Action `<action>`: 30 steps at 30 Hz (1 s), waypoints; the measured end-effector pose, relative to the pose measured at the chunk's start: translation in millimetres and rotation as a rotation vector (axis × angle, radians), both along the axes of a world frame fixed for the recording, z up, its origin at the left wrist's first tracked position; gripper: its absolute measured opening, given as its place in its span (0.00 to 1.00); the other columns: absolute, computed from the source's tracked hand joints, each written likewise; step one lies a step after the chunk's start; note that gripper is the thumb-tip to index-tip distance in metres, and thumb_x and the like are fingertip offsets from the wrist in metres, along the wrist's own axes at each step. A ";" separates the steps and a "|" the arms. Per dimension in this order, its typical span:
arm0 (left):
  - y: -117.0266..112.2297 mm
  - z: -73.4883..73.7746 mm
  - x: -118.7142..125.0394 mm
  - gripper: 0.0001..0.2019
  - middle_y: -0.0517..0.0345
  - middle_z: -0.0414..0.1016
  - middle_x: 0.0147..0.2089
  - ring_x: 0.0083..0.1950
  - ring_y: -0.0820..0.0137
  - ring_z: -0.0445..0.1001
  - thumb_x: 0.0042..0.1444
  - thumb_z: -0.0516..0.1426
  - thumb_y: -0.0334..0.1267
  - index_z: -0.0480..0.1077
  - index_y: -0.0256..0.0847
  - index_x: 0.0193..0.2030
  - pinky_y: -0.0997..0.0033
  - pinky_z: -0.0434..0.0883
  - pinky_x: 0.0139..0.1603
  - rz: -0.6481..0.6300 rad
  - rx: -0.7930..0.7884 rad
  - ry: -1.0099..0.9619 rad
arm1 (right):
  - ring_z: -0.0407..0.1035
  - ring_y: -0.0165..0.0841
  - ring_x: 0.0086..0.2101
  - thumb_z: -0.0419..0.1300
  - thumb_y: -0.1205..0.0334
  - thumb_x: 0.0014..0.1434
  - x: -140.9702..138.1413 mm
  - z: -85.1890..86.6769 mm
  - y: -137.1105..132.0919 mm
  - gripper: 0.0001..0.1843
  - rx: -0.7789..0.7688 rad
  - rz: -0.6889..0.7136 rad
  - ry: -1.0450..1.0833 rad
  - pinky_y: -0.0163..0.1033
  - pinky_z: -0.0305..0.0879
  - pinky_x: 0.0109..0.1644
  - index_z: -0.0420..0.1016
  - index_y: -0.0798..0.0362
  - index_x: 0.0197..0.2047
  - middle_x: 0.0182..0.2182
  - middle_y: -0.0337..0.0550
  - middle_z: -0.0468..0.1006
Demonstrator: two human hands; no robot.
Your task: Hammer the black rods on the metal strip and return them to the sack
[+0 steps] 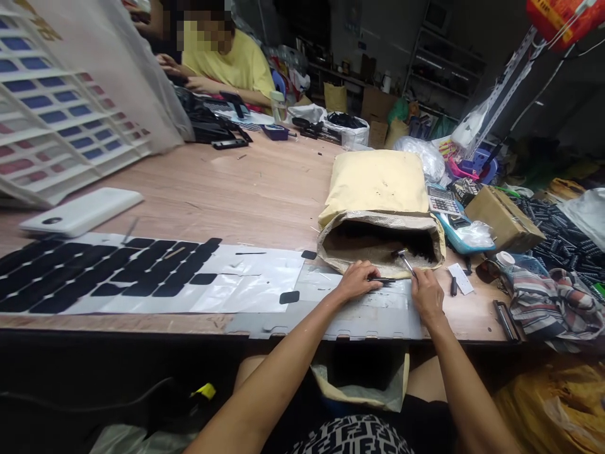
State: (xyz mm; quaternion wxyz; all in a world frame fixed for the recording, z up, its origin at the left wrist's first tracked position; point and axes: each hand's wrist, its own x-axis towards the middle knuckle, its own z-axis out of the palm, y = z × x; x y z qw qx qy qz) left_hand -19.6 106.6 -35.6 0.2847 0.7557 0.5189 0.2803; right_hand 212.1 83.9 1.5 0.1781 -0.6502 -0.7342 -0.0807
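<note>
My left hand (358,280) is closed on a thin black strip (385,280), pressed low over the clear sheet (312,318) at the table's front edge. In my right hand (428,295) is a slim metal-handled tool (407,261) with a short crosswise head; its exact kind is too small to tell. The tool's head reaches the mouth of a yellow paper-like sack (378,180) lying on its side just beyond both hands. Inside the sack it is dark, with some black pieces near the right. A white sheet (250,287) bearing rows of black rounded pieces (155,271) lies to the left.
A white power bank (82,211) and a large white plastic basket (61,101) stand at left. To the right are a calculator (443,200), a cardboard box (503,217) and striped cloth (548,306). Across the table sits a person in yellow (227,63). Another open sack (362,378) hangs below the edge.
</note>
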 end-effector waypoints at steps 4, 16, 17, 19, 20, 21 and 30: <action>-0.2 0.1 -2.3 0.10 0.58 0.74 0.44 0.49 0.62 0.68 0.61 0.58 0.48 0.77 0.47 0.43 0.61 0.62 0.53 -0.031 -0.005 0.018 | 0.64 0.37 0.39 0.53 0.64 0.68 0.8 -17.1 8.5 0.16 0.052 0.007 -0.123 0.38 0.57 0.40 0.76 0.51 0.55 0.39 0.47 0.73; -44.1 10.6 -9.1 0.12 0.53 0.71 0.56 0.59 0.59 0.65 0.65 0.54 0.46 0.77 0.45 0.42 0.54 0.60 0.65 -0.150 0.010 -0.096 | 0.61 0.39 0.39 0.52 0.65 0.67 -4.7 -24.0 0.7 0.15 0.084 -0.020 -0.163 0.39 0.54 0.41 0.74 0.52 0.54 0.40 0.48 0.72; -60.3 10.5 -9.7 0.11 0.52 0.69 0.60 0.62 0.58 0.64 0.64 0.56 0.47 0.78 0.46 0.41 0.53 0.59 0.67 -0.186 0.022 -0.124 | 0.61 0.39 0.39 0.52 0.65 0.67 -4.9 -24.4 0.6 0.15 0.077 -0.021 -0.158 0.39 0.54 0.41 0.74 0.52 0.54 0.40 0.48 0.71; -93.3 8.4 -9.5 0.10 0.54 0.65 0.66 0.66 0.55 0.61 0.62 0.59 0.48 0.79 0.48 0.41 0.51 0.58 0.69 -0.255 0.037 -0.121 | 0.60 0.39 0.40 0.52 0.65 0.67 -5.1 -26.0 0.8 0.15 0.067 -0.020 -0.148 0.40 0.54 0.41 0.74 0.52 0.54 0.40 0.48 0.71; -108.2 6.6 -8.6 0.09 0.54 0.64 0.68 0.68 0.54 0.59 0.61 0.61 0.48 0.79 0.48 0.41 0.49 0.58 0.70 -0.273 0.053 -0.087 | 0.60 0.39 0.40 0.52 0.65 0.67 -5.1 -26.9 1.0 0.15 0.065 -0.020 -0.146 0.40 0.54 0.41 0.73 0.52 0.54 0.40 0.48 0.71; -120.8 4.3 -7.2 0.08 0.55 0.63 0.70 0.69 0.52 0.58 0.59 0.63 0.46 0.79 0.49 0.41 0.47 0.57 0.70 -0.280 0.079 -0.038 | 0.60 0.39 0.40 0.52 0.65 0.67 -5.0 -27.7 1.2 0.15 0.063 -0.019 -0.145 0.40 0.54 0.41 0.73 0.51 0.54 0.40 0.48 0.71; -153.2 -7.7 7.3 0.12 0.53 0.52 0.76 0.73 0.43 0.53 0.46 0.71 0.41 0.79 0.45 0.38 0.35 0.52 0.72 -0.273 0.202 0.230 | 0.60 0.40 0.40 0.51 0.65 0.67 -4.3 -28.3 0.5 0.16 0.080 -0.016 -0.161 0.40 0.54 0.40 0.73 0.52 0.55 0.41 0.49 0.71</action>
